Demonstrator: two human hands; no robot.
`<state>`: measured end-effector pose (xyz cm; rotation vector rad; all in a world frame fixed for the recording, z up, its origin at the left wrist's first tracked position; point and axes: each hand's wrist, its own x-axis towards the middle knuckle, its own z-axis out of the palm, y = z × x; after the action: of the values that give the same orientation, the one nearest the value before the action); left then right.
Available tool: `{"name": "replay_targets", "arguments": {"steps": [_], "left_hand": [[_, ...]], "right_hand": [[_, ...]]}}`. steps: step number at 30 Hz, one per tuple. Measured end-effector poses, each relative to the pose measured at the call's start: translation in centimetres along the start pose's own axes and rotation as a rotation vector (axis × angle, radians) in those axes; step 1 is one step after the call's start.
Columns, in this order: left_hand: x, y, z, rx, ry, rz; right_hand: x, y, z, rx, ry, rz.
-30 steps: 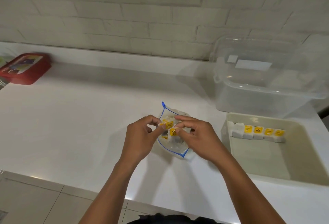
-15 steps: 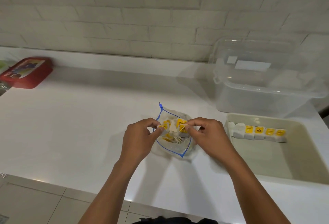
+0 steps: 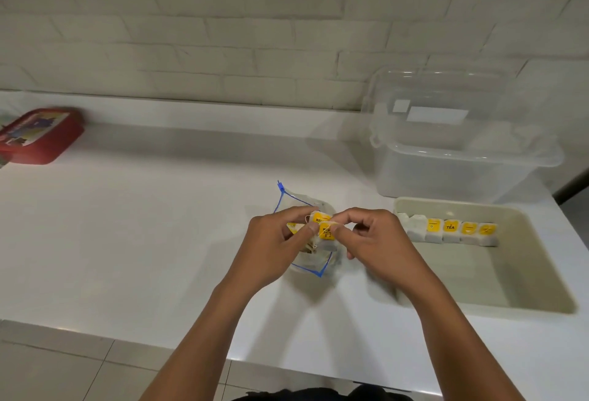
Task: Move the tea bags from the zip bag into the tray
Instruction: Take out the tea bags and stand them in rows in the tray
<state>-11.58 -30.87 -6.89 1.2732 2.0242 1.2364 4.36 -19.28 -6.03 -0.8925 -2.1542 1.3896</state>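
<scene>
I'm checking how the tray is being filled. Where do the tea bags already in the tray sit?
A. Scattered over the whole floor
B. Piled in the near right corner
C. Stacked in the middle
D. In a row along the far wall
D: the tea bags stand side by side in one row against the far wall of the tray.

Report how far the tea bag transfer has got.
Done: a row of yellow-tagged tea bags stands along the beige plastic tray's far wall. In hand: left hand and right hand pinch tea bags above the blue-edged clear zip bag. Left: bags remaining inside it.
</scene>
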Motion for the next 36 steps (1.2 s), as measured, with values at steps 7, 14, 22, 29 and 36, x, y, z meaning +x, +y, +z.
{"name": "replay_targets", "arguments": {"steps": [7, 14, 22, 29, 36], "left_hand": [[0.4, 1.2, 3.5, -0.055, -0.007, -0.033], [1.7, 3.5, 8.7, 0.0, -0.05, 0.027], [2.9, 4.1, 13.0, 0.123, -0.011, -0.016], [2.6, 3.8, 15.1, 0.154, 0.061, -0.05], [2.7, 3.0, 16.2, 0.147, 0.109, -0.065]], "right_hand": [[-1.4, 1.1, -3.1, 0.023, 0.059, 0.002], [-2.3, 3.7, -8.5, 0.05, 0.187, 0.076], [-0.6, 10.1, -13.6, -0.32, 0.151, 0.154], [2.1, 14.1, -12.2, -0.353, -0.108, 0.317], [4.3, 14.0, -11.1, -0.428, -0.09, 0.263]]}}
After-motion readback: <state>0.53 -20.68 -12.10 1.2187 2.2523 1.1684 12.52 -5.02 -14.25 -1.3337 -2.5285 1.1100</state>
